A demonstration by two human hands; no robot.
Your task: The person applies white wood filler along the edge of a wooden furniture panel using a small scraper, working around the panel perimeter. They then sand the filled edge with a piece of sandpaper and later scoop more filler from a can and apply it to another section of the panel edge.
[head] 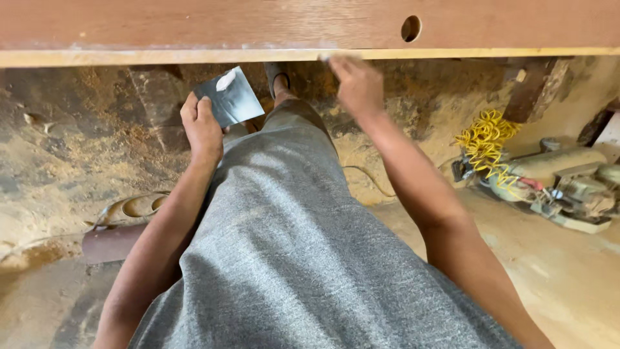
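Observation:
My left hand (201, 126) holds a flat metal scraper blade (230, 98) with a dab of pale filler on it, below the edge of a wooden board. My right hand (357, 84) reaches up to the pale front edge (194, 57) of the brown wooden board (258, 22), fingertips touching that edge; the hand is blurred. A round hole (411, 28) is in the board's face, to the right of the right hand. My grey shirt and one foot in a sandal (279, 79) show below.
Sawdust covers the floor (71, 155). A power sander (565, 184) with a coiled yellow cable (484, 139) lies at the right. A wooden leg or block (533, 87) stands under the board at the right. A flat sandal (132, 208) lies at the left.

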